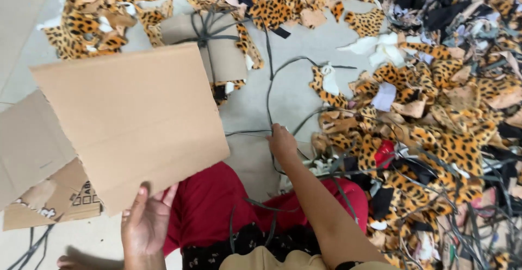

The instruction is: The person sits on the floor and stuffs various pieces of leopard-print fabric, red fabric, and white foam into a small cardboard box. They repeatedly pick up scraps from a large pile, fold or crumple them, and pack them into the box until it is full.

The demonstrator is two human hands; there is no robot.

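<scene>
Lifting a cardboard sheet by its lower edge, left hand pinching it clear of the floor | right hand closed on dark cords | leopard-print scraps heaped alongside

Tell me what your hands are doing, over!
Left hand holds cardboard sheet up. Right hand pinches grey strap on floor. Leopard scraps piled right, over.
</scene>
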